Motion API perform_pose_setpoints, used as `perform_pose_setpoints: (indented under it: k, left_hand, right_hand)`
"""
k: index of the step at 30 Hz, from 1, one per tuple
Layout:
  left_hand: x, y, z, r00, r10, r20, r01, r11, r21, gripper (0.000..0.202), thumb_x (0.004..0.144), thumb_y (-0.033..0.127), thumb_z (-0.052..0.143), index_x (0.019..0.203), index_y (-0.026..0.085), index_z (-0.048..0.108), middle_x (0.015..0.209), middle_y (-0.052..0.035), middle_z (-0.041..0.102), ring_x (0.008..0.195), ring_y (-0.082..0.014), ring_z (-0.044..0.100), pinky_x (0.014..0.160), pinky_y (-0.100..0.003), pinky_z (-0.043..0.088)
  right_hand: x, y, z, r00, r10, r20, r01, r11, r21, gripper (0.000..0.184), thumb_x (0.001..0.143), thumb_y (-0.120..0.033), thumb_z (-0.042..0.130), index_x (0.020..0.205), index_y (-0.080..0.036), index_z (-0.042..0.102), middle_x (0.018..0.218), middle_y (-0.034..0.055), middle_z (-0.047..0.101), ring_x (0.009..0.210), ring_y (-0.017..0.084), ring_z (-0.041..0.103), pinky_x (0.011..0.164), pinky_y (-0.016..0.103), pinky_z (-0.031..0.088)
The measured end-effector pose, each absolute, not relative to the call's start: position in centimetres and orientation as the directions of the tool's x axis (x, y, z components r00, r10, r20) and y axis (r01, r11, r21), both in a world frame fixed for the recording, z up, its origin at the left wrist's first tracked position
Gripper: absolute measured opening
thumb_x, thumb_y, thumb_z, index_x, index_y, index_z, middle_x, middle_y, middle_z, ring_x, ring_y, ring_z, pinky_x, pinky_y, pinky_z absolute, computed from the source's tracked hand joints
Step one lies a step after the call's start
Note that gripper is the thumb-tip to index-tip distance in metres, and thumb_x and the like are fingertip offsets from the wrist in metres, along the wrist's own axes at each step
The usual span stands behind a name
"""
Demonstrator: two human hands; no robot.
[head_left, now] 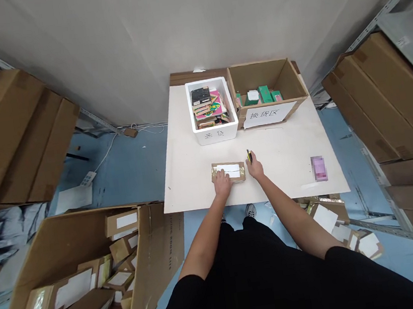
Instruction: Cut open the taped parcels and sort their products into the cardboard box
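A small taped cardboard box point(236, 171) with a white label lies flat near the front of the white table point(283, 157). My left hand point(222, 183) rests on the box's left part, fingers spread over its top and label. Just past the box's right end, my right hand point(256, 167) is closed around a yellow and black box cutter point(249, 156), which points up and away from me. A small gap separates the cutter from the box. Whether its blade is out cannot be made out.
At the table's back stand a white foam bin point(216, 134) of small packs and an open cardboard box point(272, 108) with green boxes. A purple blurred item point(318, 168) lies at right. Left, a large carton point(157, 242) holds several parcels; more parcels point(325, 217) lie on the floor at right.
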State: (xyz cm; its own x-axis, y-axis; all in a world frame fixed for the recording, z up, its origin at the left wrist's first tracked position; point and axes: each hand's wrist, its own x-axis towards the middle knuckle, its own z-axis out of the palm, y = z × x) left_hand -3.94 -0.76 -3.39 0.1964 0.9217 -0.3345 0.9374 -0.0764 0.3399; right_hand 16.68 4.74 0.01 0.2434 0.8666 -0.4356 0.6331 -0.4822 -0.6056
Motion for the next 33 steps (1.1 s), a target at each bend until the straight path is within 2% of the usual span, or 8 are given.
perform_pose_setpoints:
  k: [3, 6, 14, 20, 23, 27, 33]
  left_hand:
    - [-4.4, 0.8, -3.7, 0.274, 0.901, -0.335, 0.941, -0.179, 0.289, 0.067, 0.101, 0.046, 0.063, 0.164, 0.029, 0.048, 0.178, -0.0110, 0.030, 0.165, -0.0407, 0.019, 0.131, -0.062, 0.026]
    - [-3.4, 0.8, -4.7, 0.251, 0.902, -0.352, 0.957, -0.177, 0.229, 0.066, 0.105, 0.046, 0.055, 0.168, 0.033, 0.041, 0.180, -0.0093, 0.026, 0.167, -0.0404, 0.015, 0.129, -0.065, 0.027]
    - [1.0, -0.6, -6.4, 0.120, 0.931, -0.344, 0.982, -0.059, 0.181, 0.068, 0.106, 0.045, 0.053, 0.170, 0.033, 0.037, 0.180, -0.0128, 0.025, 0.165, -0.0440, 0.018, 0.126, -0.071, 0.030]
    - [1.0, -0.4, -6.4, 0.113, 0.931, -0.346, 0.985, -0.059, 0.163, 0.065, 0.107, 0.045, 0.054, 0.169, 0.032, 0.040, 0.180, -0.0127, 0.024, 0.166, -0.0417, 0.020, 0.127, -0.066, 0.031]
    - [0.9, -0.5, -6.4, 0.115, 0.933, -0.342, 0.984, -0.058, 0.170, 0.066, 0.106, 0.046, 0.056, 0.169, 0.032, 0.040, 0.180, -0.0129, 0.022, 0.166, -0.0414, 0.019, 0.127, -0.066, 0.030]
    - [0.9, -0.5, -6.5, 0.116, 0.928, -0.354, 0.983, -0.056, 0.174, 0.066, 0.107, 0.046, 0.054, 0.169, 0.031, 0.039, 0.181, -0.0127, 0.021, 0.166, -0.0415, 0.018, 0.128, -0.066, 0.029]
    - [0.8, -0.2, -6.4, 0.103, 0.927, -0.362, 0.980, -0.032, 0.197, 0.066, 0.106, 0.048, 0.052, 0.170, 0.036, 0.037, 0.180, -0.0106, 0.025, 0.166, -0.0425, 0.017, 0.127, -0.069, 0.029]
  right_hand:
    - [18.3, 2.4, 1.2, 0.106, 0.831, -0.546, 0.686, -0.459, -0.565, 0.064, 0.112, -0.031, 0.038, 0.173, -0.028, 0.021, 0.101, 0.0058, 0.078, 0.067, 0.018, 0.072, 0.075, 0.029, 0.059]
    - [19.6, 0.8, 2.0, -0.025, 0.801, -0.599, 0.728, -0.396, -0.560, 0.061, 0.112, -0.030, 0.039, 0.171, -0.032, 0.026, 0.105, 0.0046, 0.078, 0.058, 0.013, 0.068, 0.070, 0.025, 0.058]
    - [21.2, 1.3, 1.8, -0.079, 0.783, -0.617, 0.798, -0.321, -0.509, 0.056, 0.113, -0.029, 0.040, 0.169, -0.030, 0.034, 0.111, 0.0077, 0.079, 0.065, 0.016, 0.072, 0.074, 0.027, 0.057]
    - [21.3, 1.7, 1.0, -0.064, 0.824, -0.563, 0.846, -0.254, -0.468, 0.057, 0.112, -0.029, 0.043, 0.168, -0.030, 0.036, 0.125, 0.0110, 0.077, 0.098, 0.024, 0.077, 0.088, 0.030, 0.056]
    - [21.5, 1.9, 0.7, -0.075, 0.802, -0.592, 0.819, -0.289, -0.496, 0.057, 0.112, -0.029, 0.042, 0.169, -0.030, 0.034, 0.121, 0.0104, 0.078, 0.080, 0.020, 0.076, 0.080, 0.029, 0.058]
    - [22.3, 2.7, 0.5, -0.130, 0.770, -0.625, 0.776, -0.313, -0.547, 0.057, 0.111, -0.027, 0.042, 0.168, -0.031, 0.035, 0.116, 0.0080, 0.077, 0.052, 0.011, 0.064, 0.067, 0.025, 0.057]
    - [23.4, 2.5, 0.0, -0.189, 0.771, -0.608, 0.723, -0.310, -0.617, 0.055, 0.109, -0.021, 0.046, 0.163, -0.031, 0.043, 0.108, 0.0032, 0.076, 0.044, 0.006, 0.057, 0.071, 0.023, 0.059]
